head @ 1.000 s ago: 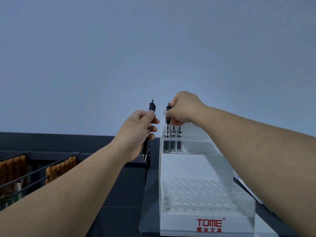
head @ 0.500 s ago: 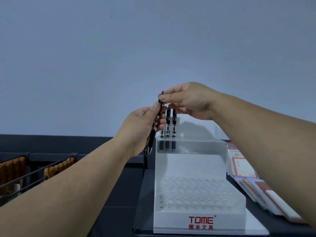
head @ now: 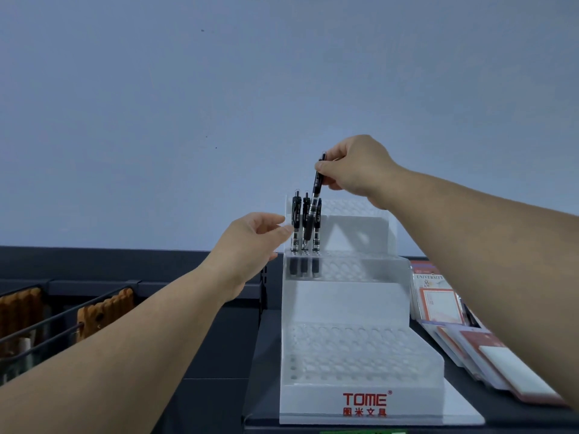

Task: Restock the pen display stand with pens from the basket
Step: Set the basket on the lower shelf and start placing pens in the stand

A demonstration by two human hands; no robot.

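- Pen display stand (head: 351,302): it sits on the dark bench (head: 266,355) in front of me, a frosted tiered stand with rows of holes on each step and red lettering on its front lip. Nearly all of those holes are bare, so I judge the restocking barely begun.
- Lower tier (head: 360,352): not one pen in it yet. The top tier at the back also looks unfilled, as far as I can see.
- Stationery packs (head: 445,308): they lie fanned out on the bench just to the right of the stand, no part of this job.
- Basket: I cannot pick out the pen basket for certain; wire racks (head: 40,321) at far left hold brown things that do not look like pens.
- My right hand (head: 354,170): raised above the middle tier, its grip pinched on the upper end of the pen.
- My left hand (head: 250,242): beside the stand's left edge, grip slack and holding nothing, fingers loosely curled toward the standing pens.
- Standing pens (head: 296,220): three black pens already upright in the left end of the middle tier, side by side.
- Pen in hand (head: 314,198): black, tilted, its tip down among the three standing pens but not seated in a hole that I can see. It should go in the next free hole to their right; many more must follow.
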